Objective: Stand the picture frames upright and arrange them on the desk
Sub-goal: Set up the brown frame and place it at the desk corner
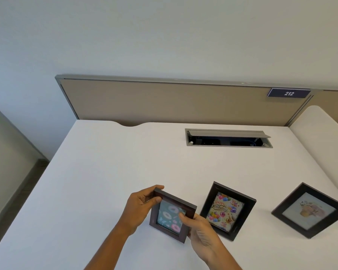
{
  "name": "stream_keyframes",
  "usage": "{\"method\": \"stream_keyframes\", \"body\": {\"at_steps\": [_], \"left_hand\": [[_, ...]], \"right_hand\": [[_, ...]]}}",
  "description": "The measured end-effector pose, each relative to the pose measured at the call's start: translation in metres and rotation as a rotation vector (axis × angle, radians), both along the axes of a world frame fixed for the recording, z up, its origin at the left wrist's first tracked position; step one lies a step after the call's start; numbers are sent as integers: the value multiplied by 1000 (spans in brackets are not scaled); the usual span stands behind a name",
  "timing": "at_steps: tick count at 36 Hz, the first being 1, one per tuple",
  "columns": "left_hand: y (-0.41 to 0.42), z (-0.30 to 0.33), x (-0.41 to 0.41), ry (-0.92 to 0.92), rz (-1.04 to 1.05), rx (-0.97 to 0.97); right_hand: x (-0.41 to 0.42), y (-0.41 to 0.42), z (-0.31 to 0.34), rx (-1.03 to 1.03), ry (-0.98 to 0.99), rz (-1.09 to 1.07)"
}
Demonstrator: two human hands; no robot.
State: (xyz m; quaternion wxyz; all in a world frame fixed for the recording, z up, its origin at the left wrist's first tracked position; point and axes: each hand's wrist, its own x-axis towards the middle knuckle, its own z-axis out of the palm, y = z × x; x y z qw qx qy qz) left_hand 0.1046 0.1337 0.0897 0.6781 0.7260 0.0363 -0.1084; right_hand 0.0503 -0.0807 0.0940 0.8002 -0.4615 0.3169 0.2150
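Three frames sit low on a white desk (105,162), seen from above. Lower centre, the left hand (139,209) pinches the top left corner of the donut frame (171,215), thumb in front and fingers behind. The right hand (200,228) grips its right edge, thumb on the glass. To do this step well, steady the base on the desk, swing out the rear stand if it has one, and release only once it holds. To its right stands the birthday frame (227,210); at lower right the flower frame (310,210) seems to lean back. A cable hatch (228,137) lies upper right
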Motion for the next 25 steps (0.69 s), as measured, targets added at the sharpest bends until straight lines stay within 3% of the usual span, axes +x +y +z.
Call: {"method": "stream_keyframes", "body": {"at_steps": [25], "left_hand": [[-3, 1, -4, 39, 28, -14]], "right_hand": [[-2, -1, -17, 7, 31, 72]]}}
